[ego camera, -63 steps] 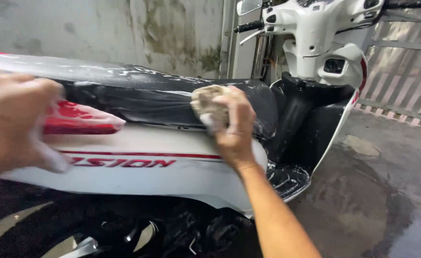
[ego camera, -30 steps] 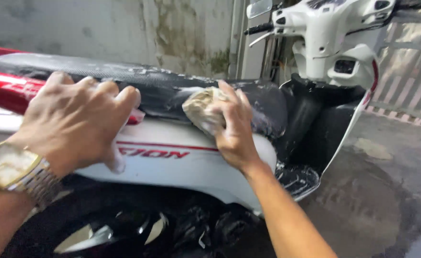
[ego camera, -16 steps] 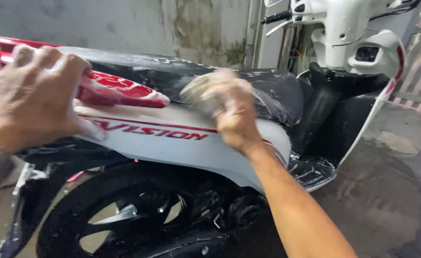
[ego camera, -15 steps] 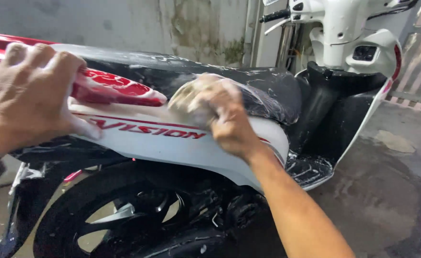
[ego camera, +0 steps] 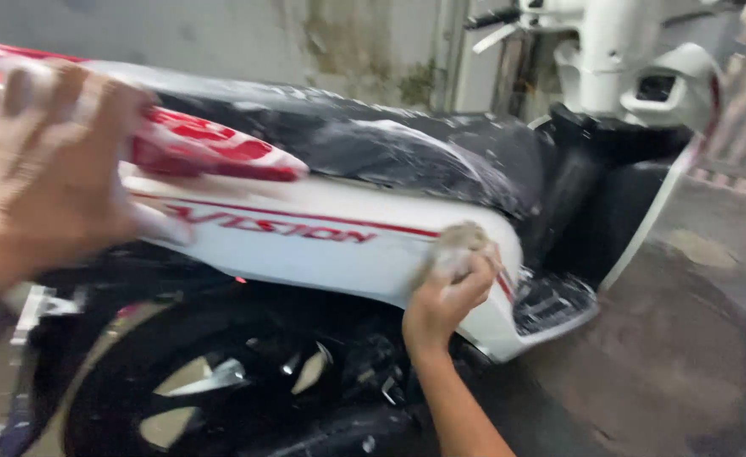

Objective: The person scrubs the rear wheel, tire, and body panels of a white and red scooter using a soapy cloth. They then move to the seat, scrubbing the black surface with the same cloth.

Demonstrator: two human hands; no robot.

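Observation:
A white scooter [ego camera: 339, 245] with red stripes and a black, soapy seat [ego camera: 390, 148] stands side-on in front of me. My right hand [ego camera: 445, 296] grips a tan soapy sponge [ego camera: 458, 245] and presses it against the lower front of the white side panel. My left hand [ego camera: 43, 169], blurred, rests flat with fingers spread on the red rear part of the scooter [ego camera: 204, 148] at the left.
The rear wheel [ego camera: 221, 381] and dark engine parts sit below the panel. The black footboard [ego camera: 551, 300] and white front column [ego camera: 627, 68] are at the right. A stained wall [ego camera: 305, 42] stands behind; the concrete floor [ego camera: 695, 338] is wet.
My right hand has carried the sponge down from the black seat onto the white side panel's lower front. My left hand stays on the red rear part. The view has shifted.

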